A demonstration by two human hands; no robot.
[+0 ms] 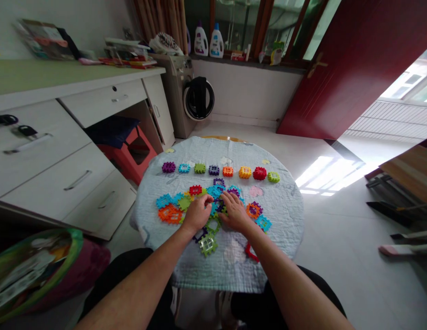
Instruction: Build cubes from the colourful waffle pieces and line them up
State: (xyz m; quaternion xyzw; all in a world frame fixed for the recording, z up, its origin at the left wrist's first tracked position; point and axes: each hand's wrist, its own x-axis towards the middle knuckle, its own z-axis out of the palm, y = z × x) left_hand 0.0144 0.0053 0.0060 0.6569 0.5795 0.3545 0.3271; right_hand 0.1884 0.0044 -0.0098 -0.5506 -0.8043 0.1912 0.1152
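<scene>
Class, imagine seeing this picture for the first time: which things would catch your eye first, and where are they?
A newcomer's eye would probably fall first on the bright, notched plastic pieces scattered around the left hand and right hand, near centre. Beyond them, eight toothed plastic blocks in vivid colours form a row across the pale blue cloth. The dark-red door stands out at upper right.

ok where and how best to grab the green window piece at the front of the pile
Probably pinch the green window piece by its notched near edge, coming from the lap side: bare cloth lies before that edge, while a dark purple piece crowds its far side.
</scene>
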